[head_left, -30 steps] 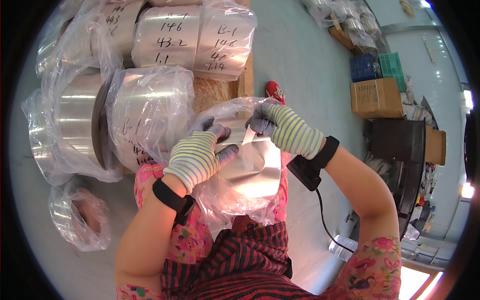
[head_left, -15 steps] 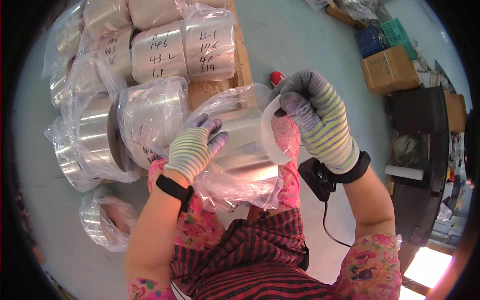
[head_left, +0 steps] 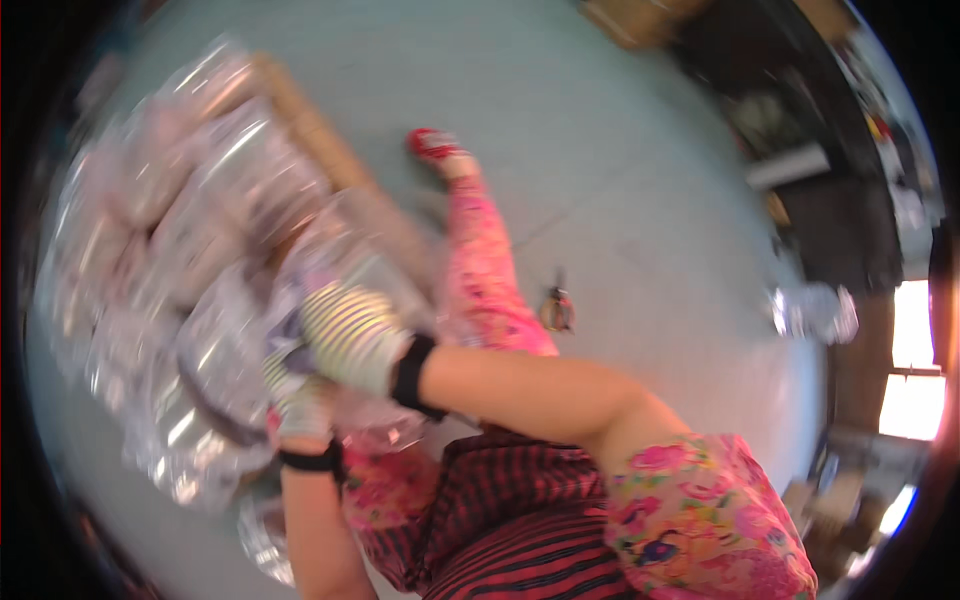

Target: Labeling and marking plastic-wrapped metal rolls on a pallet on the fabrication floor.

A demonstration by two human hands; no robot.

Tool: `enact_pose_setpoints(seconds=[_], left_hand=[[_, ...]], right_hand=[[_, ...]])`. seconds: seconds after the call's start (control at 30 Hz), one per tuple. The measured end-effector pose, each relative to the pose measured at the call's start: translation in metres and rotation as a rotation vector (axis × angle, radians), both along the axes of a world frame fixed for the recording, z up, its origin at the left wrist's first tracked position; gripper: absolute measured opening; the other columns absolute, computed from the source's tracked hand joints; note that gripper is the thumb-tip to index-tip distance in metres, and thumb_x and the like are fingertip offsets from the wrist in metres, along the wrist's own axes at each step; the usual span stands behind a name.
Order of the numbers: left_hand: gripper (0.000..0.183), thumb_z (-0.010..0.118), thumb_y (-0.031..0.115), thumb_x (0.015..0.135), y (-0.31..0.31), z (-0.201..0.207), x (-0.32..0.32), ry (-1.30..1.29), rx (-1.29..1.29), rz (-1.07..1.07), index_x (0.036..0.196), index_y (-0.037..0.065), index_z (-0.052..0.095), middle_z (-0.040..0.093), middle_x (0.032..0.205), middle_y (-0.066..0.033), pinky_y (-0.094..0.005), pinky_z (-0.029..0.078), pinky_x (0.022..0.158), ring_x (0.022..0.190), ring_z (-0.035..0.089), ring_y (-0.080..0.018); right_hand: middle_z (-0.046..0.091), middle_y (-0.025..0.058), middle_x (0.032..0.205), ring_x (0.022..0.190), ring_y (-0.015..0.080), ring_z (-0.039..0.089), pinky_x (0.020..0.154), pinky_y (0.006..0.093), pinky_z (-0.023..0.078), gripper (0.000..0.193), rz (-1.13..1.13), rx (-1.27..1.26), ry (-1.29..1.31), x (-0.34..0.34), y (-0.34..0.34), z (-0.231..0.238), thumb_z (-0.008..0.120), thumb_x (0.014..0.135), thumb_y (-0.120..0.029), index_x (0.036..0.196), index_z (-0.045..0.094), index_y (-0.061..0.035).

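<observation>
The view is smeared by motion. My right hand (head_left: pixel 352 335), in a striped glove with a black wrist strap, reaches across to my left. Close against it, partly behind it, is my left hand (head_left: pixel 298 395), gloved the same way. Both are at the clear plastic around a shiny silver roll (head_left: pixel 385 283) in front of my legs. The fingers of both hands are blurred and partly hidden, so their grip does not show. More plastic-wrapped silver rolls (head_left: pixel 225 345) lie just left of my hands.
A wooden pallet edge (head_left: pixel 305 125) runs along the stacked rolls. On the floor to the right lie a small hand tool (head_left: pixel 558 308) with orange and dark parts and a clear plastic-wrapped item (head_left: pixel 815 312). Dark shelving (head_left: pixel 850 215) stands at the far right.
The view has swung to the right. My right hand has moved left, off the white ring at the roll's end, to join my left hand. That ring no longer shows.
</observation>
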State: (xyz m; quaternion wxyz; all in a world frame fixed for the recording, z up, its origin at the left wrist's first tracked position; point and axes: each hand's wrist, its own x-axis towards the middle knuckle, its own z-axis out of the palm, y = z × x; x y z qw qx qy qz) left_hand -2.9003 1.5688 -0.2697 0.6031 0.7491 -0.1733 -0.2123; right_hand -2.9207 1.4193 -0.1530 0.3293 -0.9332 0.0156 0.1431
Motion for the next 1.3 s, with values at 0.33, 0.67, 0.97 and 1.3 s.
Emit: enact_pose_setpoints(seconds=[0.33, 0.67, 0.97, 1.3], left_hand=[[0.026, 0.055, 0.015, 0.088, -0.027, 0.065, 0.003, -0.365, 0.541, 0.011, 0.109, 0.0, 0.059, 0.054, 0.11, -0.0132, -0.0329, 0.042, 0.089, 0.1, 0.053, -0.0234], [0.027, 0.058, 0.017, 0.086, -0.028, 0.073, 0.006, -0.117, 0.64, 0.12, 0.109, 0.001, 0.06, 0.05, 0.111, -0.0073, -0.025, 0.044, 0.075, 0.095, 0.05, -0.016], [0.03, 0.056, 0.015, 0.086, -0.025, 0.067, 0.013, -0.141, 0.724, 0.041, 0.113, 0.001, 0.057, 0.049, 0.114, -0.0079, -0.0276, 0.042, 0.081, 0.102, 0.048, -0.0186], [0.031, 0.055, 0.008, 0.082, -0.021, 0.088, 0.011, 0.016, 0.711, 0.145, 0.112, -0.002, 0.056, 0.05, 0.115, -0.0092, -0.03, 0.042, 0.089, 0.104, 0.05, -0.0198]], right_hand=[[0.064, 0.0124, 0.08, 0.071, 0.0182, 0.06, 0.066, 0.0307, 0.048, 0.016, -1.276, 0.326, -0.274, -0.172, -0.247, -0.139, 0.058, 0.083, -0.012, 0.096, 0.058, -0.0025], [0.065, 0.0143, 0.093, 0.088, 0.0324, 0.062, 0.073, 0.0414, 0.051, 0.026, -0.951, -0.283, 0.941, -0.247, -0.282, -0.343, 0.057, 0.08, -0.023, 0.102, 0.061, -0.0098], [0.065, 0.0163, 0.091, 0.086, 0.0342, 0.062, 0.073, 0.0412, 0.05, 0.026, -0.982, -0.215, 0.967, -0.233, -0.27, -0.351, 0.053, 0.082, -0.027, 0.098, 0.062, -0.009], [0.064, 0.018, 0.09, 0.086, 0.0317, 0.063, 0.072, 0.0422, 0.05, 0.028, -1.215, -0.233, 0.666, -0.212, -0.246, -0.374, 0.045, 0.085, -0.023, 0.099, 0.058, -0.0013]])
